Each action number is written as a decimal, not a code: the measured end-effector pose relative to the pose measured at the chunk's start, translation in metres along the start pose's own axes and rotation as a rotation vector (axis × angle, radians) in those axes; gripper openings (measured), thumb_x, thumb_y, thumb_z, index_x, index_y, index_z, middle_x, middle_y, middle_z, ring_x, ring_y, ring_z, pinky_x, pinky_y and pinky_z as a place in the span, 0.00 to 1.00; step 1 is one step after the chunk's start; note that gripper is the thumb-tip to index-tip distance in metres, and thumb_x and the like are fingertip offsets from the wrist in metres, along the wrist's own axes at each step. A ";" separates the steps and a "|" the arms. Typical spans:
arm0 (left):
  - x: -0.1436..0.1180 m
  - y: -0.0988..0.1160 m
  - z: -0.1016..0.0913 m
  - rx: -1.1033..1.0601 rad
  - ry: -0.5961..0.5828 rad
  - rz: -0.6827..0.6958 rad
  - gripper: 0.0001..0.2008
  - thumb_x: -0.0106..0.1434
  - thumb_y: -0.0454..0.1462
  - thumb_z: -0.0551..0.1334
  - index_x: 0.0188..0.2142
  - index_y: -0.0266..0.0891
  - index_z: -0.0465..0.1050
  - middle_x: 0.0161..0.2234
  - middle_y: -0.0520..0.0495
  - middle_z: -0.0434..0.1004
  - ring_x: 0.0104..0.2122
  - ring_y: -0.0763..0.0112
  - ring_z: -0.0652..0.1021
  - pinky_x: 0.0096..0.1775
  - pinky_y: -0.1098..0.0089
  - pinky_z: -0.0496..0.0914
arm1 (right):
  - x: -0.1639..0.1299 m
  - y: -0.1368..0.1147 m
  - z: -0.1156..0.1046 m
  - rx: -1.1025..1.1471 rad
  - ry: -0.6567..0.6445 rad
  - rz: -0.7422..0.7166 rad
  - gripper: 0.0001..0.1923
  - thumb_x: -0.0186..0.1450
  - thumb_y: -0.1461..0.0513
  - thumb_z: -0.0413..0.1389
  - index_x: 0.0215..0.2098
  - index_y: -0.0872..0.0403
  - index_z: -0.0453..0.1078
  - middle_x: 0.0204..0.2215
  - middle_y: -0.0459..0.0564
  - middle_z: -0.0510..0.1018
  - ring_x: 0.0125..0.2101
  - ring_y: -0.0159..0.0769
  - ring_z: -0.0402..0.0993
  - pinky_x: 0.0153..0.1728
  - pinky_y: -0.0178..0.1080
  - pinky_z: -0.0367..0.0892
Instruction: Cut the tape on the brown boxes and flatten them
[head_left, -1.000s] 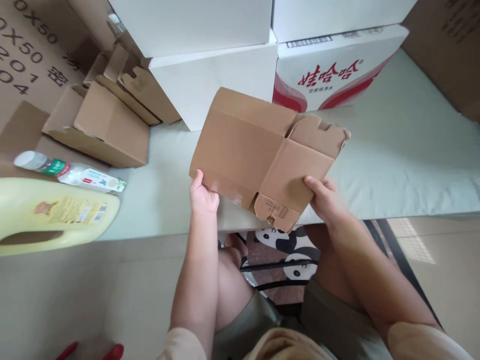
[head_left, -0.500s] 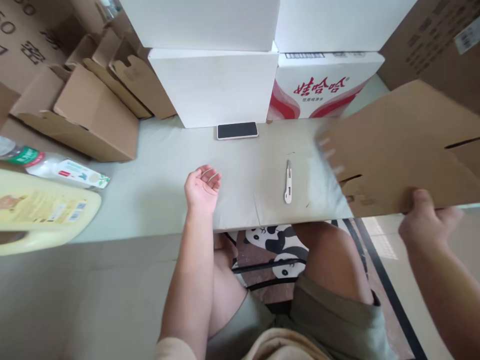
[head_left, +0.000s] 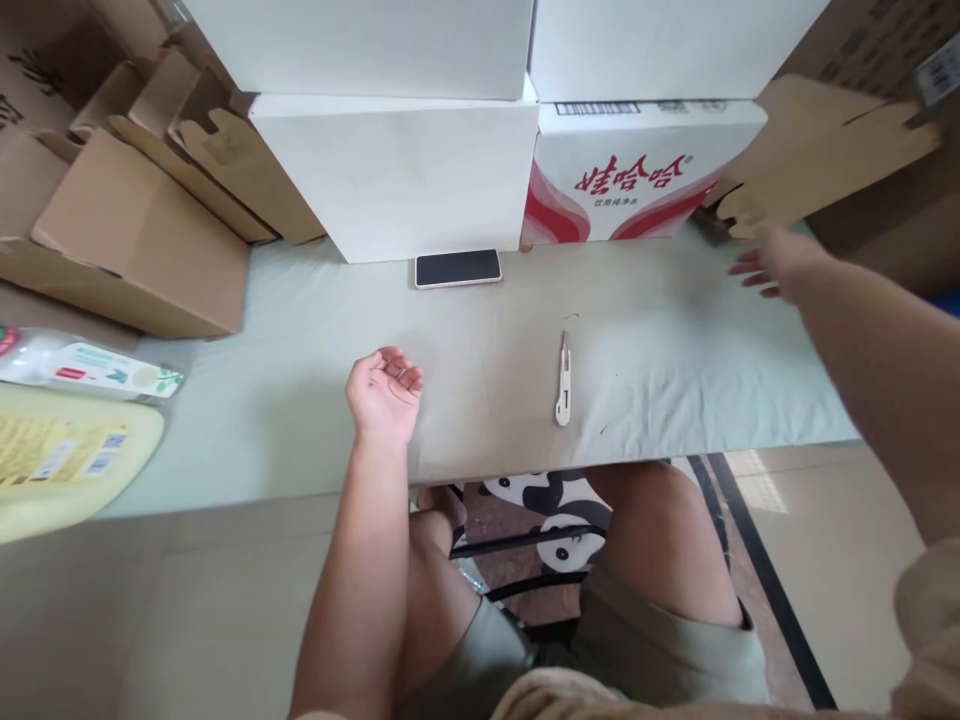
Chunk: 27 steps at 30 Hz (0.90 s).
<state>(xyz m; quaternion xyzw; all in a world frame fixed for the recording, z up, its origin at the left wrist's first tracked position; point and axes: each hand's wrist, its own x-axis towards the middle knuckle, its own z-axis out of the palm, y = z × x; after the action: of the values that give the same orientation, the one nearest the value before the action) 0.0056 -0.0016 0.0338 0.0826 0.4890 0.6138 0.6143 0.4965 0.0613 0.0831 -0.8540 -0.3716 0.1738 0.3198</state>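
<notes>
— Cardboard (head_left: 817, 150), the flat brown piece, where was it when we looked?

— Far off to our right, up against the brown cartons at the end of the table (head_left: 247, 400), beside the white case with red lettering (head_left: 637, 170). Our right hand (head_left: 772, 265) was stretched out just below it, fingers spread and loose. The edge was blurred, so we could not tell whether the fingertips touched it or had let go.

— And our left hand (head_left: 384, 392)?

— It lay palm up on the grey-green cloth near the front edge, fingers half curled, gripping nothing.

— What else did we have on the table?

— A small white cutter (head_left: 562, 382) lay between our hands, pointing away from us. A phone (head_left: 458, 268) lay face up, dark, touching the foot of the white box (head_left: 397, 170). To our left we had folded brown boxes (head_left: 135, 240), a bottle on its side (head_left: 90, 365) and a yellow jug (head_left: 67, 460).
</notes>
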 end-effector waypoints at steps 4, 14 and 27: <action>0.000 0.001 0.000 -0.034 -0.011 0.016 0.07 0.56 0.39 0.57 0.26 0.39 0.71 0.18 0.52 0.70 0.17 0.75 0.73 0.20 0.76 0.67 | -0.041 0.021 0.038 -0.171 -0.283 0.165 0.17 0.76 0.53 0.54 0.59 0.51 0.72 0.59 0.54 0.76 0.53 0.40 0.77 0.55 0.50 0.76; -0.016 0.006 -0.017 -0.163 -0.114 -0.018 0.07 0.57 0.40 0.62 0.25 0.40 0.71 0.19 0.54 0.68 0.16 0.77 0.72 0.19 0.76 0.63 | -0.142 -0.007 0.046 -0.329 -0.437 -0.153 0.14 0.65 0.63 0.64 0.22 0.52 0.79 0.24 0.53 0.83 0.31 0.41 0.72 0.43 0.46 0.63; -0.001 0.041 -0.060 -0.357 -0.113 0.015 0.08 0.60 0.40 0.60 0.26 0.40 0.68 0.20 0.55 0.63 0.16 0.79 0.63 0.21 0.73 0.54 | -0.248 -0.210 0.204 -0.245 -0.763 -0.739 0.06 0.62 0.63 0.64 0.39 0.50 0.82 0.24 0.44 0.83 0.23 0.32 0.67 0.33 0.38 0.66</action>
<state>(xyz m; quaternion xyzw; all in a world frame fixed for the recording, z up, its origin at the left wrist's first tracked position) -0.0636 -0.0225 0.0328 0.0101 0.3364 0.6897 0.6411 0.1127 0.0706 0.0896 -0.5740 -0.7542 0.3028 0.1002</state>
